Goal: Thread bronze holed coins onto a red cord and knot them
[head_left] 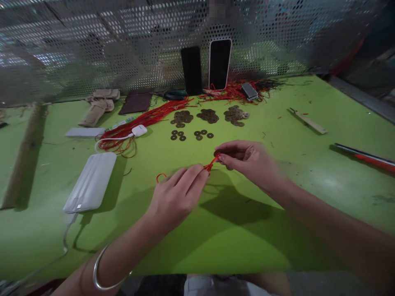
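Over the middle of the green table, my left hand (177,193) is closed round a bundle of red cord (209,166), and a loop of it sticks out on the left. Facing it, my right hand (243,160) pinches the cord's other end between thumb and fingers. A dark round coin (216,153) shows at those fingertips; part of it is hidden. Another coin (228,167) shows just below the right hand. Beyond my hands lie two small groups of holed coins (182,138) (199,138). Behind them sit three coin piles (184,117) (208,115) (235,114).
Long red cords (151,116) stretch across the left back. A white power bank (92,181) with cables lies left, near a wooden stick (23,160). Two phones (191,70) (220,63) lean against the perforated metal panel (138,45). A pale-handled tool (308,122) lies right.
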`<state>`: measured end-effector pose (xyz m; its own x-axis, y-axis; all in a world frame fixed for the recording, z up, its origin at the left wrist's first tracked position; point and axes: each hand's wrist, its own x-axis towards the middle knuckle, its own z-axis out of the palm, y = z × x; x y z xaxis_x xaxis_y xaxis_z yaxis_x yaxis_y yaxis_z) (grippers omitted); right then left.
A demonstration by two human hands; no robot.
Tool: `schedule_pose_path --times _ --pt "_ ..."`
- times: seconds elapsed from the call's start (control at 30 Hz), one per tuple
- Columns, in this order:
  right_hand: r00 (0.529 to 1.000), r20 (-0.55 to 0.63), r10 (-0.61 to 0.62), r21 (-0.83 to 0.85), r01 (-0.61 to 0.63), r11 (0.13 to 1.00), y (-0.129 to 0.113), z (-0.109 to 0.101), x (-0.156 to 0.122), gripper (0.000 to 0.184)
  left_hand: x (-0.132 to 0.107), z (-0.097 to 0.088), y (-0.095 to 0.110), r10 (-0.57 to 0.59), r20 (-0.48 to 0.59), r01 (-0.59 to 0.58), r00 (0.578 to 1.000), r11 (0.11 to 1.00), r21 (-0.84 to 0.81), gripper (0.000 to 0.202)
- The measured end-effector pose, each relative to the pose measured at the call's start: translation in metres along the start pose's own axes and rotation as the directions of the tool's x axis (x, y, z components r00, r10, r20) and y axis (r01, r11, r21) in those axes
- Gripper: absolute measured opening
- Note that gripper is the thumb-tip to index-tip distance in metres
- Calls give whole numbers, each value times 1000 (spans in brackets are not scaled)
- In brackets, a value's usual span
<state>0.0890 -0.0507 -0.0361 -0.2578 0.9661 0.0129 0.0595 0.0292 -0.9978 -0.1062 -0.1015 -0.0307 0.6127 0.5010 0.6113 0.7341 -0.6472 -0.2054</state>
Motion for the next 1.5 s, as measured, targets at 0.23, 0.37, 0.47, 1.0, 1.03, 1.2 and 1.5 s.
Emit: schedule_pose_path --times 0.23,0.37,0.47,1.0,1.03,1.2,1.5 --pt "998 30 57 -50 -55 997 -9 -1 -5 27 2 4 2 -172 80 185 982 963 -196 9" --pt "1000 9 2 -67 -1 998 -9 0 -7 28 3 5 3 -286 181 334 941 867 -371 7" --pt "999 -1 -35 -91 35 995 -5 2 -6 27 4 4 2 -371 263 453 891 767 -454 8" --pt "997 -1 83 -54 -83 995 -18 2 -6 20 4 4 3 -350 257 430 901 799 -421 7" --pt "997 -2 80 -57 -80 995 -17 2 -6 19 4 4 3 -345 254 424 904 804 -417 7" --pt "998 -3 65 -78 -65 995 -14 2 -6 17 3 4 3 -313 215 376 925 834 -404 9" --pt "1000 23 10 -74 -8 997 -6 3 -5 17 6 0 10 -218 145 257 965 895 -364 5"
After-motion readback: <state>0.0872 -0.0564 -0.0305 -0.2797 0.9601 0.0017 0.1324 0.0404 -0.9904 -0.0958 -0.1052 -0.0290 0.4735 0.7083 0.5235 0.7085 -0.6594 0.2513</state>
